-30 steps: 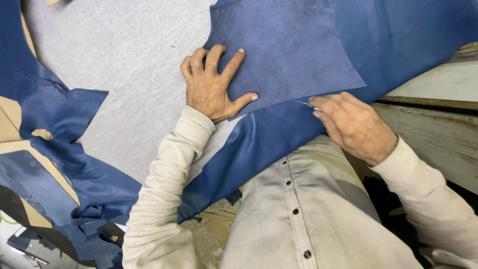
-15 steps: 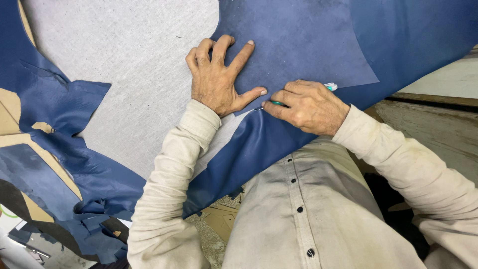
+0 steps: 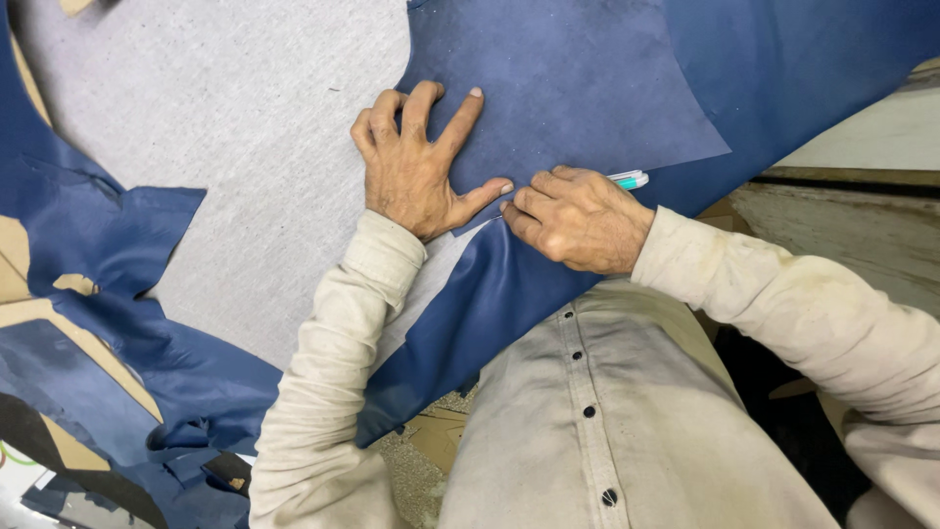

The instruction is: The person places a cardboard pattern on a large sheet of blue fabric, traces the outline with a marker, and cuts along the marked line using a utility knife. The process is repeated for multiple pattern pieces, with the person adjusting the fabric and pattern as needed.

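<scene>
My left hand (image 3: 416,167) lies flat with fingers spread on a matte blue pattern piece (image 3: 568,88), pressing it onto a glossy blue leather hide (image 3: 803,59). My right hand (image 3: 578,217) is closed around a pen with a teal and white end (image 3: 629,179). Its tip meets the lower left corner of the pattern piece, right by my left thumb. The pen's tip is hidden by my fingers.
A grey felt-like table surface (image 3: 225,127) spreads to the left. Cut blue leather scraps and tan cardboard pieces (image 3: 78,323) lie at the lower left. The table's edge and a pale ledge (image 3: 862,137) are at the right.
My right hand has moved left along the pattern's lower edge with the pen, from the right corner to beside my left thumb. My left hand stayed pressed on the pattern.
</scene>
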